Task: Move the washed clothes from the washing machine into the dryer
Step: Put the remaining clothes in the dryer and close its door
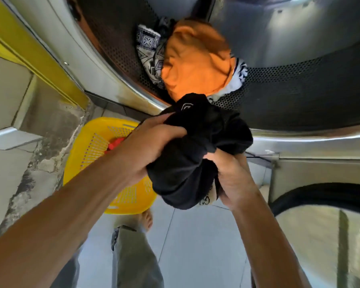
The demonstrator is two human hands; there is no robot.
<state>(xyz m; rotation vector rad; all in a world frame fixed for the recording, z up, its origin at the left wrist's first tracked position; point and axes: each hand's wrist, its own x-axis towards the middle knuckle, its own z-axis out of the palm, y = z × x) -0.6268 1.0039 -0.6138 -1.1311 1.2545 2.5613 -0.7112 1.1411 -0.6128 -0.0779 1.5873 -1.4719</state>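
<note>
Both hands hold a bunched black garment (197,154) just in front of the lower rim of a round machine opening. My left hand (152,146) grips its left side and my right hand (231,177) grips it from below on the right. Inside the perforated metal drum (289,94) lie an orange garment (195,59) and black-and-white patterned cloth (149,50). On the floor below stands a yellow laundry basket (87,146) with something red (114,144) inside, partly hidden by my left forearm.
The steel rim of the machine (116,88) curves across the upper left. A second round door with a black seal (320,196) sits at the lower right. A yellow panel (29,50) and cracked concrete (40,154) are on the left. My leg and bare foot (147,221) stand on grey floor tiles.
</note>
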